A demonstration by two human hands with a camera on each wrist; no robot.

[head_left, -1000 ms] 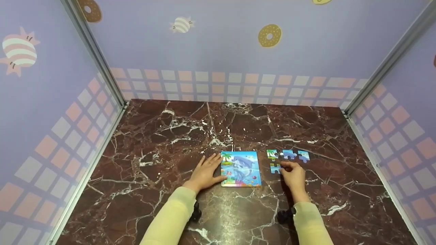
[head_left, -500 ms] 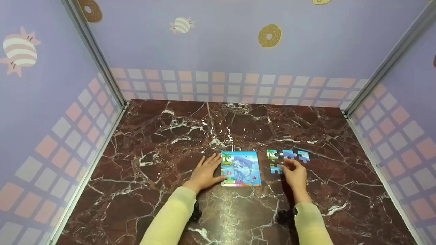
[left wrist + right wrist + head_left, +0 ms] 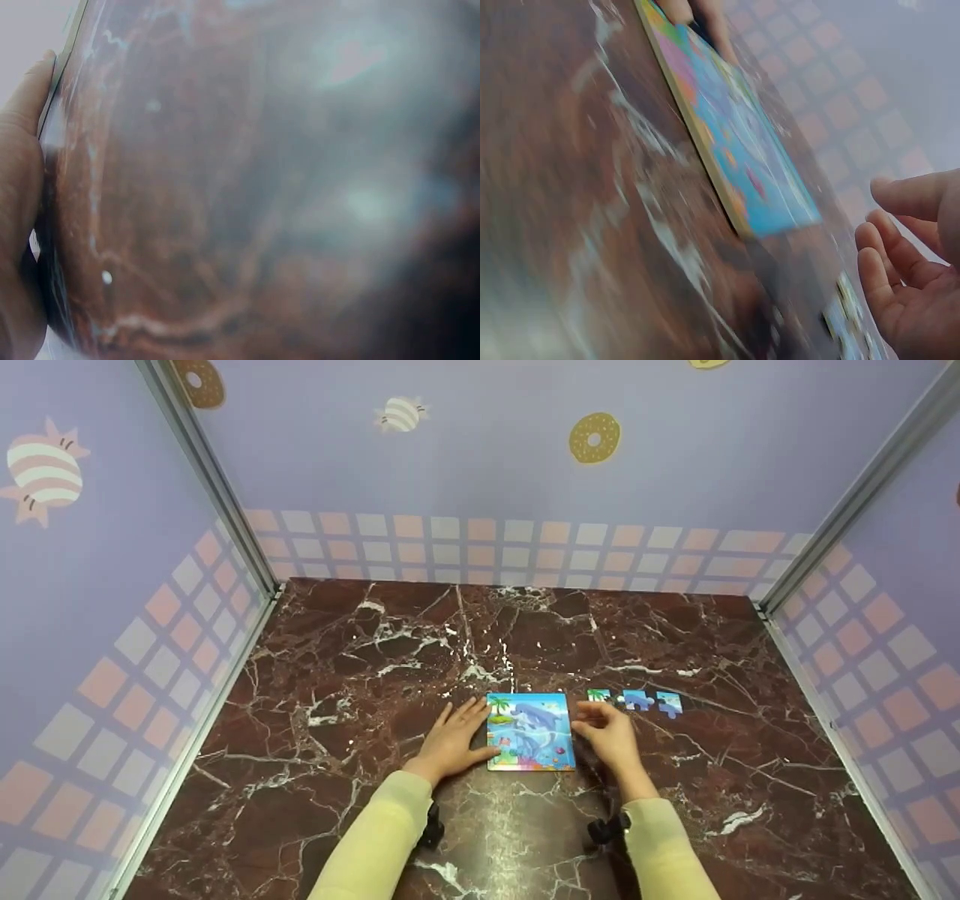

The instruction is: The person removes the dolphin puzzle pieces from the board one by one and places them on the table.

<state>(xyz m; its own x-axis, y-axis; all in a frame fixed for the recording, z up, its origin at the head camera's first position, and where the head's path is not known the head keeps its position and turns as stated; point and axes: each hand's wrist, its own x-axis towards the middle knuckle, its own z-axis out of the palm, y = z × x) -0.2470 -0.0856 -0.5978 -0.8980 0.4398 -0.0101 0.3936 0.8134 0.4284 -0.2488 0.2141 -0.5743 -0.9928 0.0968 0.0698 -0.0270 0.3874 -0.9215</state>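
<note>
In the head view, a flat jigsaw puzzle (image 3: 534,733) with a dolphin, sea and palm tree picture lies on the table. My left hand (image 3: 450,739) rests flat at its left edge, fingers spread, fingertips and thumb against it. My right hand (image 3: 611,739) is over the table just beside the puzzle's right edge, fingers loosely bent. In the right wrist view, the thumb and fingers (image 3: 889,259) stand apart with nothing visible between them. Loose pieces lie beyond that hand: a palm-tree piece (image 3: 598,695), a blue piece (image 3: 637,700) and a corner-like piece (image 3: 669,703).
The dark red marble-patterned table (image 3: 360,675) is enclosed by purple panels on three sides, the back wall (image 3: 480,465) among them. Metal strips (image 3: 840,487) run along the corners. The left wrist view is mostly blurred tabletop (image 3: 187,187).
My right hand has moved left from the loose pieces to the puzzle's right edge. The lower loose piece seen before is out of sight now. My left hand has stayed put.
</note>
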